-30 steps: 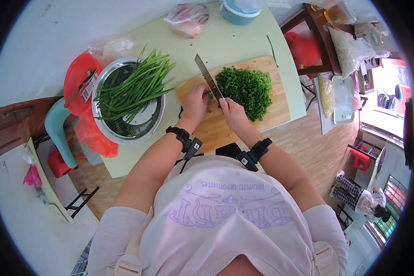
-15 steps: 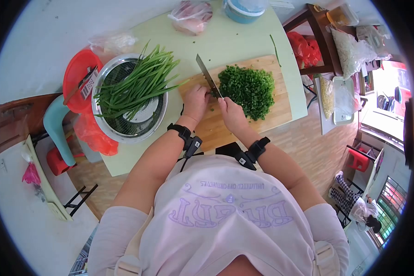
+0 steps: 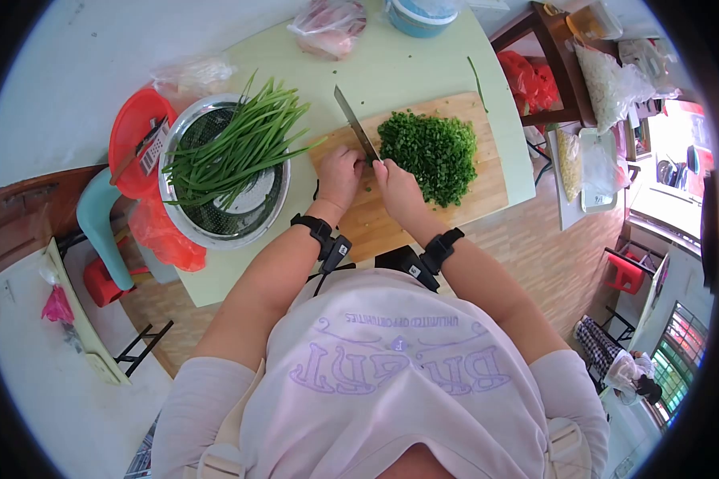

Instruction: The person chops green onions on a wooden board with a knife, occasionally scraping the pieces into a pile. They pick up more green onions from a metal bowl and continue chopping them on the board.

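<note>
Chopping looks like the step in hand: the right hand is clenched on the knife at mid-board, with the left hand curled beside the blade (whatever it pins is hidden). On the board's right half sit the chopped greens. The next cut probably calls for feeding in more stalks, which lie left of the board.

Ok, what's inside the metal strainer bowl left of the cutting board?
A bundle of long green chives lies across the strainer bowl, tips poking over its rim. Part of the perforated bottom shows; whatever lies beneath the chives is covered.
</note>
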The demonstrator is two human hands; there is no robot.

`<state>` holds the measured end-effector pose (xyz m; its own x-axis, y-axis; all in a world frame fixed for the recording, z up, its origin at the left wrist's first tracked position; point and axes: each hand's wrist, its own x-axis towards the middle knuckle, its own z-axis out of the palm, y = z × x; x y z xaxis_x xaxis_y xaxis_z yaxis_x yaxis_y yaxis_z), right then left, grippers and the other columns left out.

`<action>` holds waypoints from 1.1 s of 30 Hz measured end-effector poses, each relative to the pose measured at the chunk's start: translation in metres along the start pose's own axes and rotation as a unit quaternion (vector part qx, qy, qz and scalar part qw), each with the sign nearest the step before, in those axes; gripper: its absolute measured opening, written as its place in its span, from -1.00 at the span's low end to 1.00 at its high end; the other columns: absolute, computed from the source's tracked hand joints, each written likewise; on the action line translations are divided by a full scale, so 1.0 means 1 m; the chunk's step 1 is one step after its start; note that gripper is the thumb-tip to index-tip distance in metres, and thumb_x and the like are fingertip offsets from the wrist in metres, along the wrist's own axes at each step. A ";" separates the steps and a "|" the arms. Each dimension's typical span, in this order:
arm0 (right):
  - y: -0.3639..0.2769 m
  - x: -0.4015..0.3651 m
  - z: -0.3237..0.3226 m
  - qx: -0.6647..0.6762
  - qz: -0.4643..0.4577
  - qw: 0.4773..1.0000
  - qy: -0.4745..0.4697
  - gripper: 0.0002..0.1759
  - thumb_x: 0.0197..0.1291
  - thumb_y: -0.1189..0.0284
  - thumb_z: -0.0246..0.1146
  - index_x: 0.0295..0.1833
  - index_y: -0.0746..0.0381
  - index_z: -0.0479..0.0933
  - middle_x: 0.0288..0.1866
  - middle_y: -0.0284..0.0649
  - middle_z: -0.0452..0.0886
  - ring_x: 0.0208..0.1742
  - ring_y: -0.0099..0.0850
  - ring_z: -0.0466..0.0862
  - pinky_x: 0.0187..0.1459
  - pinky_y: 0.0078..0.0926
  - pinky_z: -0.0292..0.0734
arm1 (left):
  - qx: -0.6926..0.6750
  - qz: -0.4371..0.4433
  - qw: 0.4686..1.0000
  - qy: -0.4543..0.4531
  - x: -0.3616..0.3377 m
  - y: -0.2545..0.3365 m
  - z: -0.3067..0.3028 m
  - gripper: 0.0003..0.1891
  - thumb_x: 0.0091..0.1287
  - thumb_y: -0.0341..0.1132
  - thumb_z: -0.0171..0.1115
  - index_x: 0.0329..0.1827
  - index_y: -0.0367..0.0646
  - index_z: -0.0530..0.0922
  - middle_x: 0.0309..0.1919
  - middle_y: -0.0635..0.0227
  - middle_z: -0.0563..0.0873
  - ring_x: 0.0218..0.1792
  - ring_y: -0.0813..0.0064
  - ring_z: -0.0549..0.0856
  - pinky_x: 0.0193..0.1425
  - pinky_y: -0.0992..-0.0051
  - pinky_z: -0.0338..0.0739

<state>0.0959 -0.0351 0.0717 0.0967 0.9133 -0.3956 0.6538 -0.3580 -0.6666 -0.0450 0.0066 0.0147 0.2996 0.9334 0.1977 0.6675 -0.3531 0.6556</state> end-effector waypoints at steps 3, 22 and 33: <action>0.001 0.011 0.005 0.010 -0.015 1.000 0.020 -0.52 0.47 0.09 -0.08 -0.10 0.30 0.52 -0.26 0.16 0.64 -0.15 0.16 0.63 -0.11 0.02 0.53 | -0.003 -0.008 1.000 0.006 -0.001 -0.002 0.004 -0.93 0.03 -0.43 0.35 -0.43 -0.12 0.62 -0.43 0.25 0.59 -0.33 0.13 0.60 -0.20 0.19 0.51; 0.003 -0.012 -0.004 -0.029 -0.011 0.999 -0.018 -0.53 0.45 0.05 -0.04 -0.08 0.24 0.53 -0.32 0.11 0.66 -0.22 0.13 0.65 -0.18 0.02 0.55 | 0.002 -0.009 1.000 0.001 0.000 -0.002 0.003 -0.95 0.04 -0.44 0.32 -0.44 -0.13 0.62 -0.43 0.23 0.60 -0.32 0.12 0.60 -0.18 0.20 0.50; 0.000 0.005 -0.007 0.069 0.022 0.997 0.010 -0.51 0.45 0.07 -0.02 -0.15 0.31 0.53 -0.34 0.16 0.63 -0.21 0.17 0.63 -0.17 0.00 0.54 | 0.004 0.011 1.000 0.009 0.000 -0.003 0.001 -0.90 0.04 -0.48 0.35 -0.42 -0.17 0.57 -0.44 0.20 0.59 -0.35 0.12 0.61 -0.26 0.23 0.52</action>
<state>0.1019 -0.0292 0.0739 0.1397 0.8990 -0.4151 0.5392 -0.4207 -0.7295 -0.0468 0.0078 0.0119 0.3022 0.9265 0.2242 0.6665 -0.3735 0.6451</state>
